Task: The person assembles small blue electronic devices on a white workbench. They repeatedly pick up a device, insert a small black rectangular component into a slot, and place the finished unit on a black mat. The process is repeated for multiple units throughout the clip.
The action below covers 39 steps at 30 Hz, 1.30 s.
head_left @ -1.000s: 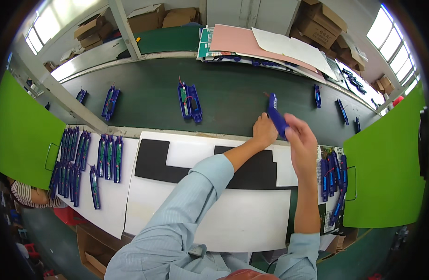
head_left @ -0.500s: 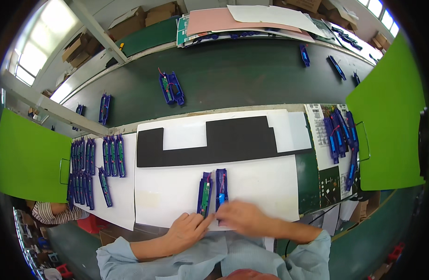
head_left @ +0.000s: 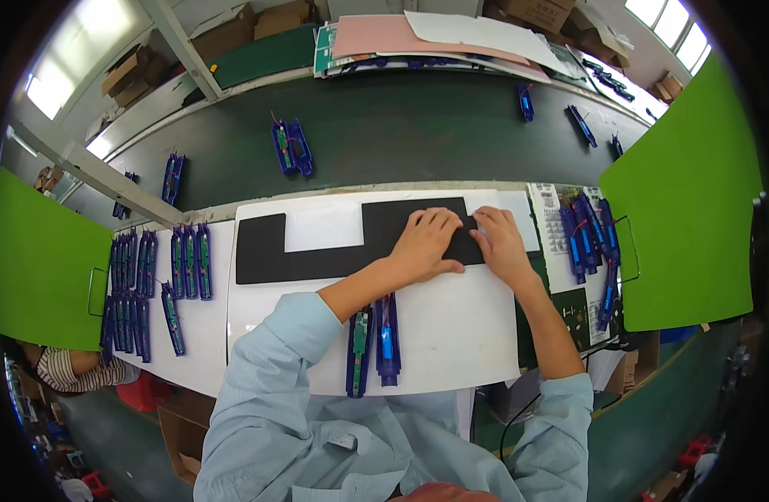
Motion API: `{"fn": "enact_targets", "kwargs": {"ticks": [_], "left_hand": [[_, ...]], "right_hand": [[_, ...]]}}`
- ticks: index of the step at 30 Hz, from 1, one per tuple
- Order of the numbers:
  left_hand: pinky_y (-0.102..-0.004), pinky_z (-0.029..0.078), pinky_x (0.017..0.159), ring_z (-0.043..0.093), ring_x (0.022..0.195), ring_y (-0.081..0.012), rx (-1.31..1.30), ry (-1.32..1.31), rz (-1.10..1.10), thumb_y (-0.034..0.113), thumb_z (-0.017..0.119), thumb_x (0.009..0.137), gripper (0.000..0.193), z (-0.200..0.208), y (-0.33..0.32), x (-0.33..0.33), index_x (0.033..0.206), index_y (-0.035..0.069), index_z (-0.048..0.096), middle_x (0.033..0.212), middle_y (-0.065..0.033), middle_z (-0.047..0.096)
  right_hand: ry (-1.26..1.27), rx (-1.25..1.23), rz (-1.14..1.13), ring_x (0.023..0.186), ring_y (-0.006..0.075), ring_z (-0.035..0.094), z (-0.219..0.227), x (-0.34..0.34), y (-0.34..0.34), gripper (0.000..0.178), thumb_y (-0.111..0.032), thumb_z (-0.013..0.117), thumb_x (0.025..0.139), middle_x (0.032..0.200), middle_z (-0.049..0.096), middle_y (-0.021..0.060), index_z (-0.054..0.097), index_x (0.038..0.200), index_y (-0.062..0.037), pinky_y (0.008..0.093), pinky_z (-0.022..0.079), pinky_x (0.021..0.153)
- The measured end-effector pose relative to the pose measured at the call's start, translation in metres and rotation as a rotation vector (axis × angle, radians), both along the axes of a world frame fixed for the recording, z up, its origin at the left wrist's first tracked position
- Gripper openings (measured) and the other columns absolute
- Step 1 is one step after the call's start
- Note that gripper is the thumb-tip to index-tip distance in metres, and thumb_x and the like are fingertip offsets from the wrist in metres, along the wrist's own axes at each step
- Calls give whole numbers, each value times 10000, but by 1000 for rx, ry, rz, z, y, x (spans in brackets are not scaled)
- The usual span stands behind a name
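Note:
A black sheet (head_left: 317,266) with stepped cut-outs lies across a white board on the bench. My left hand (head_left: 428,244) rests on its right part, fingers spread and thumb stretched out. Close by, my right hand (head_left: 503,244) has its fingertips bent in at the sheet's stepped right edge; anything between them is too small to make out. Below my left forearm lie two long blue casing halves side by side. The left half (head_left: 358,351) holds a green circuit board, the right half (head_left: 388,343) a bright blue part and a red wire.
Rows of filled blue casings (head_left: 190,261) lie on the left white sheet, and more casings (head_left: 592,238) at right. Green panels (head_left: 685,217) flank both sides. Beyond runs a dark green belt (head_left: 384,134) carrying several casings. A person's striped sleeve (head_left: 62,368) shows at far left.
Both hands have left the two casing halves and reached forward onto the black sheet. The casing halves stay on the white board, now uncovered at their near ends. The view has shifted slightly.

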<state>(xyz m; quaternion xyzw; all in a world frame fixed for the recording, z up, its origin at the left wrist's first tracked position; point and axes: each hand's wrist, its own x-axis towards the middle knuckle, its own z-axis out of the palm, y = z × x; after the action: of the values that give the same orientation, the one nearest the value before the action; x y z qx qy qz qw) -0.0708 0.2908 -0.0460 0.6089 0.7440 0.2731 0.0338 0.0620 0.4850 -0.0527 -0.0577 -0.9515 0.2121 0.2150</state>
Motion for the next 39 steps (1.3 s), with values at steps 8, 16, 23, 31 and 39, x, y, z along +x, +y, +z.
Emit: {"fn": "enact_targets", "kwargs": {"ticks": [8, 16, 23, 31, 39], "left_hand": [[-507, 318, 1230, 446, 1504, -325, 54, -44, 34, 467, 898, 794, 809, -7, -4, 4, 1400, 47, 564, 1475, -146, 571], [-532, 315, 1249, 442, 1507, -341, 103, -42, 48, 468, 892, 806, 786, -17, -8, -1, 1383, 30, 586, 1497, -139, 561], [-500, 346, 1095, 620, 1234, -252, 68, -90, 183, 190, 793, 929, 263, 64, -135, 55, 1171, 112, 727, 1250, -75, 698], [-467, 223, 1166, 613, 1281, -126, -129, 101, 186, 131, 764, 899, 417, 37, -234, 163, 1313, 171, 732, 1349, 25, 697], [-493, 214, 1200, 591, 1322, -141, -88, 52, 214, 121, 718, 928, 376, 25, -236, 169, 1304, 140, 733, 1284, 11, 715]], "right_hand": [[-151, -530, -144, 929, 215, 647, -13, -24, 19, 294, -170, 855, 887, 1023, 699, 92, 694, 1075, -12, 363, 544, 833], [61, -420, -40, 883, 155, 628, 26, -7, -16, 190, -74, 817, 914, 1053, 652, 74, 690, 1054, -51, 300, 522, 787], [-153, -1134, -59, 991, 114, 583, 34, 75, -114, 162, -99, 781, 960, 1149, 632, 20, 701, 1087, -41, 297, 487, 902], [-265, -1030, 55, 1130, 200, 554, 28, 76, -200, 143, -155, 783, 966, 1175, 566, 56, 728, 1072, -76, 342, 452, 965], [-265, -887, 1, 1166, 244, 547, 24, 73, -215, 155, -129, 790, 955, 1189, 557, 88, 720, 1072, -54, 371, 453, 1007]]}}
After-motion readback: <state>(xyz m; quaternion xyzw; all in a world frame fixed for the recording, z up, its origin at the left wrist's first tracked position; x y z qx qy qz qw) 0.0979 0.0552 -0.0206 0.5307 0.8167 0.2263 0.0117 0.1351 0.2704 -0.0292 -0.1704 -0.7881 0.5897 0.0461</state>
